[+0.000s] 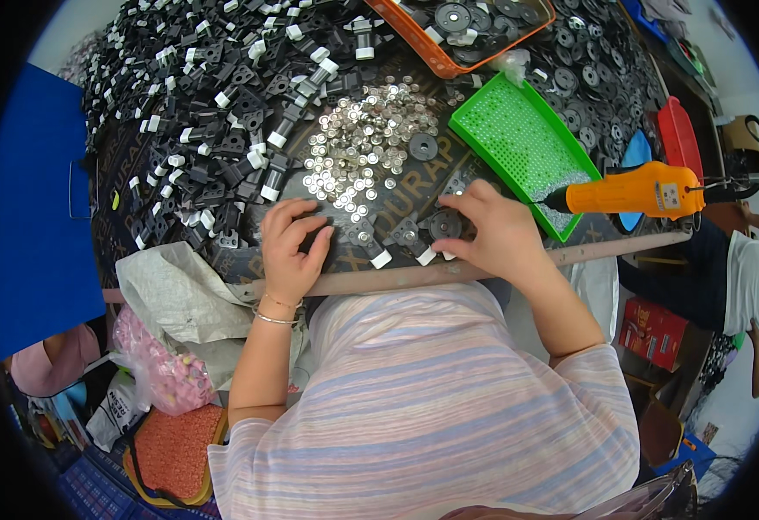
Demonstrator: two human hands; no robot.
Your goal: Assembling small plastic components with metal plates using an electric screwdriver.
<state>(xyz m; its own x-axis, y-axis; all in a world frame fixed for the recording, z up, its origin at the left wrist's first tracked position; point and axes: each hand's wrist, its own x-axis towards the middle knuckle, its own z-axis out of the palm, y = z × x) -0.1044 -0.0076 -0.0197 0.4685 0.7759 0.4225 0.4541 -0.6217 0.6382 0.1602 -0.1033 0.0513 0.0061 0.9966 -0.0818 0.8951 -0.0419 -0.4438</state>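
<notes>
My left hand [291, 245] rests on the dark table near its front edge, fingers curled beside a small black bracket with a white end [371, 244]. My right hand [494, 232] presses down on a black round disc [444, 225] that sits on another black bracket part; its fingertips pinch around the disc. A heap of small silver washers [362, 143] lies just beyond both hands. One loose black disc [423, 146] sits among the washers.
A big pile of black-and-white brackets [214, 95] fills the left of the table. A green tray [522, 147], an orange tray of black discs [466, 26] and an orange electric screwdriver [635, 191] are to the right. Bags [167, 364] hang at lower left.
</notes>
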